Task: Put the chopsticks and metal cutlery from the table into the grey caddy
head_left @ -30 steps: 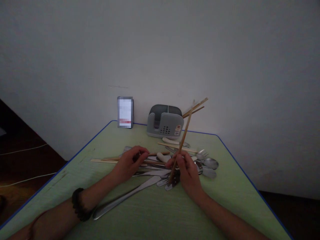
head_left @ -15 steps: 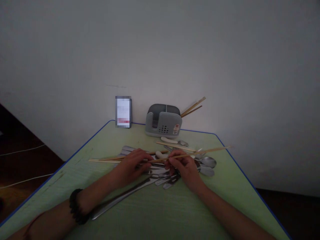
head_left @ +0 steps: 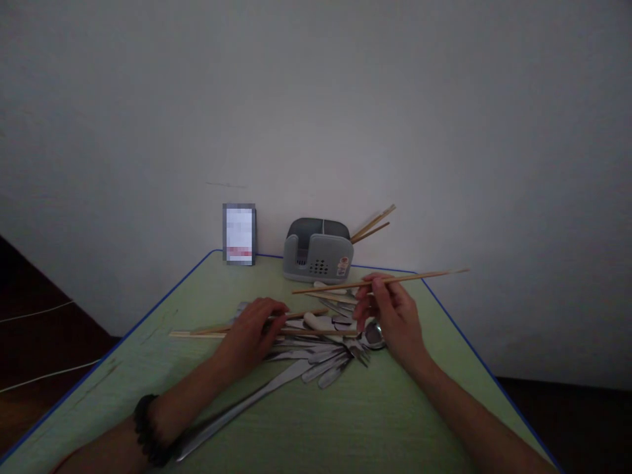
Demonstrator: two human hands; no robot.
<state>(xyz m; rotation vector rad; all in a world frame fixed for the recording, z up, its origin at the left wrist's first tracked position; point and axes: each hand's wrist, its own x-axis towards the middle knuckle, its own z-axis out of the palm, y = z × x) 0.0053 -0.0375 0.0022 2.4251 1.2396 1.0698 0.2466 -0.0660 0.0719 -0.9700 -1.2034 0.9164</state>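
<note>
landmark: gray holder [head_left: 320, 260], at the far edge of the green table [head_left: 395, 421], by the wall [head_left: 316, 99]. right hand [head_left: 395, 313]: in front of the holder and to its right, thumb and fingers pinching one wooden chopstick [head_left: 333, 288] near its middle. chopstick is raised, nearly level with a slight tilt; one end lies in front of the holder, the other reaches well out to the holder's right. left hand [head_left: 257, 329]: nearer than the holder and to its left, fingers curled low over loose chopsticks [head_left: 320, 333], which show on both sides of it; cannot tell whether the fingers grip these or only rest on them. metal cutlery [head_left: 286, 351] lies heaped in front of the holder, between and below the hands. within the heap: a fork [head_left: 360, 353] and a round spoon [head_left: 374, 336], both in front of the holder and toward its right, the spoon just beside the right hand. a long knife [head_left: 237, 411] slants away from the heap, its handle end farthest from the holder, toward its left. two more sticks [head_left: 370, 227] poke up past the holder's right side, lower ends hidden. phone [head_left: 239, 234] stands upright left of the holder, apart from it, screen blurred. dark bracelet [head_left: 148, 428] on the left wrist.
</note>
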